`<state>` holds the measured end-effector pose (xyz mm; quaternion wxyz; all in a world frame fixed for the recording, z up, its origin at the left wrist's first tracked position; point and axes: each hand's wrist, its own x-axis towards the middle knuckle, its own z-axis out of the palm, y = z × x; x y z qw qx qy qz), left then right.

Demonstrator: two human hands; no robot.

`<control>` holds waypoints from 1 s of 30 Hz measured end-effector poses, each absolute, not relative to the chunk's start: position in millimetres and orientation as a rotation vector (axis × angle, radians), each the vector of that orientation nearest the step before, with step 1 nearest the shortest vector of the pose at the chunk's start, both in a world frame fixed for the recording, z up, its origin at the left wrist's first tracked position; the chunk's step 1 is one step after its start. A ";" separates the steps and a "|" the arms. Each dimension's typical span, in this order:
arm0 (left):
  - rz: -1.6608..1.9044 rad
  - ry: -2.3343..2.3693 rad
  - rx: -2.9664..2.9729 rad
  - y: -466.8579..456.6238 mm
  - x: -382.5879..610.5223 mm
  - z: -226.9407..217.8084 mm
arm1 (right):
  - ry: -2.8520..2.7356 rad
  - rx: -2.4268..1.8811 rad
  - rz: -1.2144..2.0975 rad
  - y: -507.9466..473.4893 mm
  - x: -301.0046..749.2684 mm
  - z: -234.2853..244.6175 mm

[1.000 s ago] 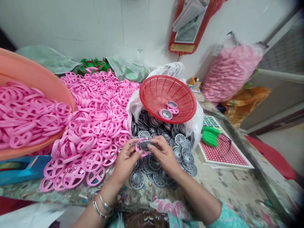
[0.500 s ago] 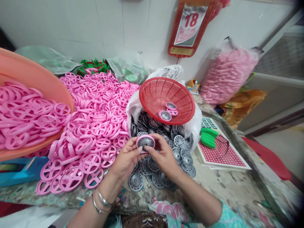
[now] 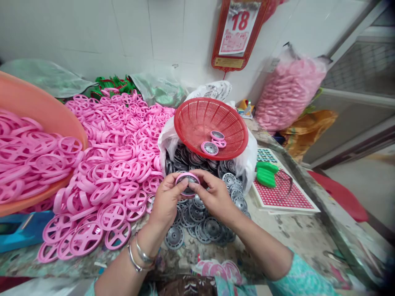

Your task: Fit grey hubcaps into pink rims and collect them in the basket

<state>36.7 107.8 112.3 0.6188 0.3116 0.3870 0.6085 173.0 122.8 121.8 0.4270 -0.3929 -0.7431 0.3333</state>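
Note:
Between my two hands is a pink toy wheel [image 3: 188, 177] with a grey disc set in its face. My left hand [image 3: 168, 195] grips its left side, thumb pressed on the disc. Closed on the right side, my right hand [image 3: 212, 197] also has its thumb on the disc. Below and behind lie loose grey discs [image 3: 212, 228], spilling from a white bag [image 3: 249, 158]. Pink wheel rims [image 3: 114, 170] are heaped to the left. A red mesh basket [image 3: 197, 119] rests on the bag, holding a few wheels, at least two with grey discs.
An orange basin [image 3: 46, 102] full of pink rims leans in at left, above a blue tape dispenser [image 3: 26, 230]. Right of the discs, a green plastic piece [image 3: 267, 174] lies on printed sheets [image 3: 286, 201]. A bag of pink parts [image 3: 291, 92] stands at the back right.
Both thumbs have shifted higher onto the grey disc, and the wheel looks tilted slightly differently. The whole view has swung a little to the right.

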 end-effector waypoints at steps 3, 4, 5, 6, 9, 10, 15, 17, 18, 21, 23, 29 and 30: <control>1.354 1.018 0.859 110.7 33.7 104.1 | -1.828 -0.991 0.853 135.7 178.5 120.1; 1.338 1.106 0.944 111.9 29.7 99.4 | -1.786 -1.003 0.831 143.6 182.6 121.4; 1.321 1.215 1.054 113.1 23.8 93.9 | -1.727 -1.021 0.784 153.2 188.0 123.7; 1.306 1.343 1.180 114.2 16.3 88.1 | -1.659 -1.047 0.715 164.1 194.4 127.1; 1.155 1.707 1.664 116.8 -12.0 71.7 | -1.547 -1.146 0.441 197.0 216.2 141.5; 1.056 1.823 1.790 117.4 -21.1 67.7 | -1.568 -1.195 0.334 205.1 222.3 146.6; 0.406 2.280 2.062 119.6 -43.2 61.6 | -1.805 -1.309 -0.207 202.5 223.9 156.7; 0.303 2.318 2.089 121.0 -41.3 62.2 | -1.894 -1.215 -0.242 186.4 211.1 147.9; 0.275 2.329 2.096 121.9 -39.4 62.5 | -1.977 -1.153 -0.202 177.9 203.1 140.8; 0.206 2.360 2.093 125.1 -33.4 62.9 | -2.383 -1.018 0.014 157.9 177.7 114.4; 0.187 2.378 2.087 126.0 -30.7 63.2 | -2.520 -1.116 0.053 152.5 163.2 98.4; 0.447 2.327 2.066 119.3 -31.1 63.4 | -2.623 -1.394 -0.085 159.1 144.5 78.3; 0.488 2.297 2.051 118.2 -32.4 62.1 | -2.628 -1.388 -0.096 160.5 144.4 77.8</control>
